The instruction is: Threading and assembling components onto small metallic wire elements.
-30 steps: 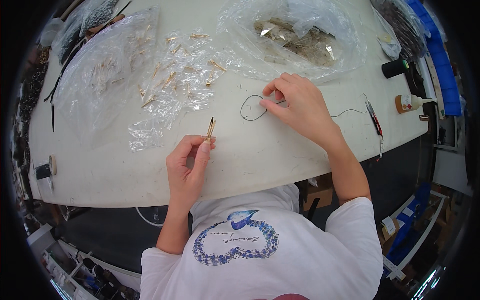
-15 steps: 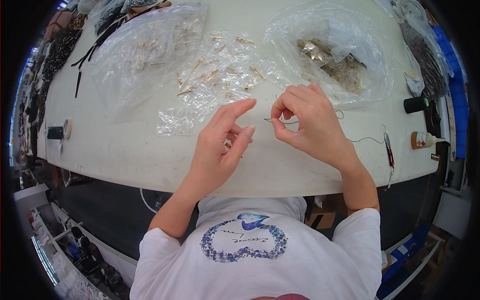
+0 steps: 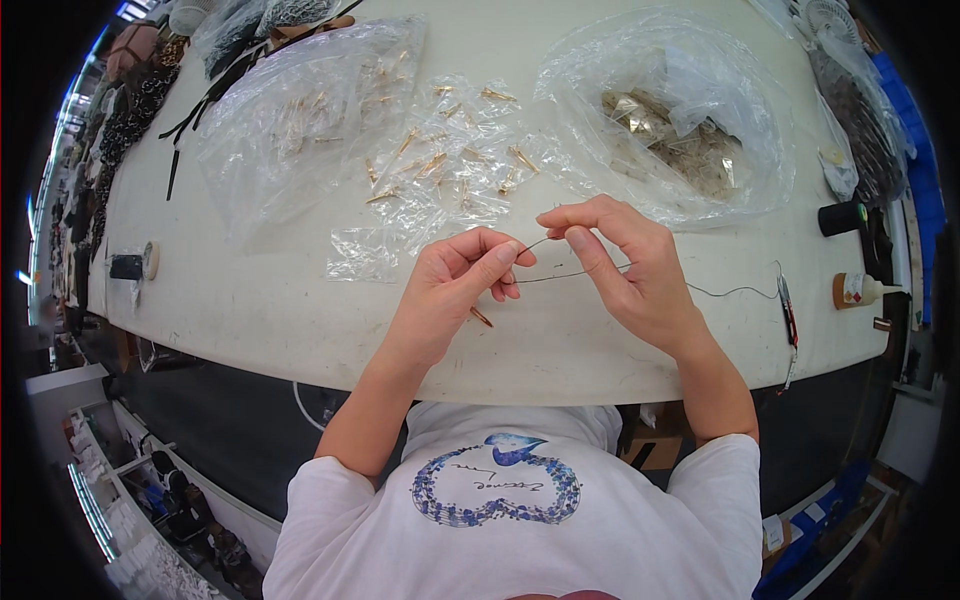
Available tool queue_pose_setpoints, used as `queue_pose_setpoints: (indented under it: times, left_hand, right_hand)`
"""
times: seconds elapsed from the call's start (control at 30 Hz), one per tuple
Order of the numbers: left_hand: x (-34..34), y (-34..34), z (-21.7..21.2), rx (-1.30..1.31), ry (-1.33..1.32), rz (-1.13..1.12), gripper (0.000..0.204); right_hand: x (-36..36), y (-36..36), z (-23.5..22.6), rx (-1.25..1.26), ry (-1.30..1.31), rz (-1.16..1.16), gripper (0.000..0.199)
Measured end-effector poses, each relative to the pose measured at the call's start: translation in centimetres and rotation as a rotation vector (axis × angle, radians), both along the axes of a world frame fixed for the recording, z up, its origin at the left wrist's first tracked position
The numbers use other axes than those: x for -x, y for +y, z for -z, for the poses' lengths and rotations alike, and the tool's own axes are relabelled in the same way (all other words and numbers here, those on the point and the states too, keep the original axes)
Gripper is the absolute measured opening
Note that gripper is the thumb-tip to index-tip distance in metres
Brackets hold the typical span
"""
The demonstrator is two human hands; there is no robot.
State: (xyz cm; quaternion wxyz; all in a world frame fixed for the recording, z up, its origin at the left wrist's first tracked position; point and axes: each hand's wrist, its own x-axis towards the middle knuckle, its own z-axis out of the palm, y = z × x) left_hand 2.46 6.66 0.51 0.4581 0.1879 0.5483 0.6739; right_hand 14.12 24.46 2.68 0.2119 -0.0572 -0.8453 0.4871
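A thin dark thread [image 3: 560, 275] runs between my two hands above the table. My left hand [image 3: 440, 285] pinches it between thumb and forefinger. A small gold-coloured pointed piece [image 3: 482, 317] sticks out below the left palm; its other end is hidden by the hand. My right hand [image 3: 640, 275] holds a short length of the thread at its forefinger, with the thumb close by. From there the thread trails rightward to red and black thread snips [image 3: 789, 312]. Several gold-coloured slim pieces [image 3: 432, 163] lie in small clear bags beyond my hands.
A large clear bag [image 3: 270, 150] stands at the far left, and another clear bag [image 3: 570, 90] with crumpled contents at the far right. A black thread spool [image 3: 842, 217] and a nozzle bottle [image 3: 853, 290] lie right. At left sits a dark spool [image 3: 127, 267]. The table edge [image 3: 560, 397] runs before me.
My left thumb and forefinger have closed on the thread, and the thread now spans both hands. My right hand's pinch has loosened. The gold piece shows more below my left hand.
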Motion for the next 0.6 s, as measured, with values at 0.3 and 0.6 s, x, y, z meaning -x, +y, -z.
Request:
queue_pose_setpoints:
  times: [0.3,0.6]
  left_hand:
    - [0.3,-0.4,0.1,-0.006,0.021,0.002,0.017]
    - [0.0,-0.2,-0.8,0.126,0.746,-0.083,0.022]
  right_hand:
    - [0.1,-0.2,0.0,0.001,-0.021,-0.029,0.010]
    - [0.3,-0.2,-0.1,-0.162,0.035,-0.015,0.010]
